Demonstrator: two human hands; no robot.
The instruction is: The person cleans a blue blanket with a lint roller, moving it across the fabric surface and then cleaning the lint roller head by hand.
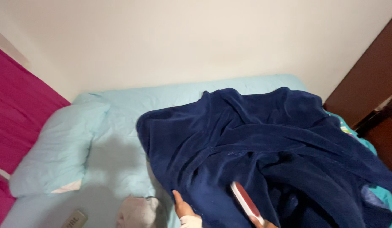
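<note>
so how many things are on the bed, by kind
blanket, dark blue fleece: 1
pillow, pale blue: 1
grey cloth item at the near edge: 1
remote-like handset: 1
flat red and white object at the right hand: 1
total: 5
The left hand touches the blanket's edge.

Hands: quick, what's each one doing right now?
Left hand: open, resting on the dark blue blanket.
Right hand: mostly out of frame, holding a red and white brush.
</note>
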